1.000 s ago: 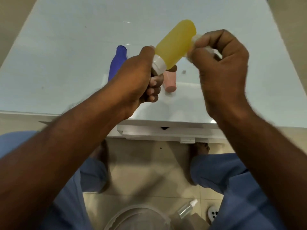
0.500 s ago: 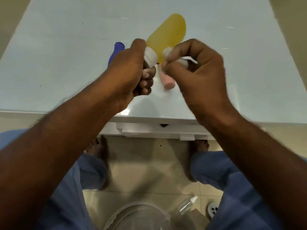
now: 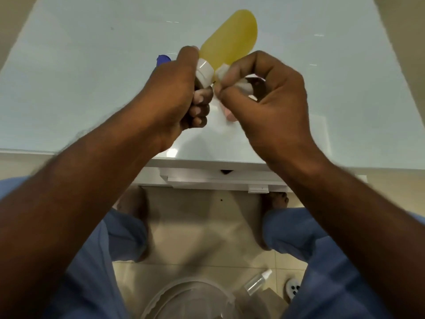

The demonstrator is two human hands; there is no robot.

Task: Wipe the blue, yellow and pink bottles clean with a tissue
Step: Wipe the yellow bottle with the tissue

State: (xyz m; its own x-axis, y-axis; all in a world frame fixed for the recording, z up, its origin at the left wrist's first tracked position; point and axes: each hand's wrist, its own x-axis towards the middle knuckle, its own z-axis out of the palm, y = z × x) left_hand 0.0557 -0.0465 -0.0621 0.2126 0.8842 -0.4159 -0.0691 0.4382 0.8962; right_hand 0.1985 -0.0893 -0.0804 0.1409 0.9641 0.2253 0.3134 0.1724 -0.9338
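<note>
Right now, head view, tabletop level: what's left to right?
blue bottle → left hand → white cap → tissue → right hand. The yellow bottle slants across the middle, so its place is unclear.

glossy glass table (image 3: pixel 92 84), translucent matt plastic yellow bottle (image 3: pixel 232 38).

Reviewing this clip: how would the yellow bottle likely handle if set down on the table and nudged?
The yellow bottle looks rounded and tapered, so lying down it would probably roll in a curve. Its translucent body suggests soft, light plastic, unlikely to break. The glossy table may let it slide easily.
</note>
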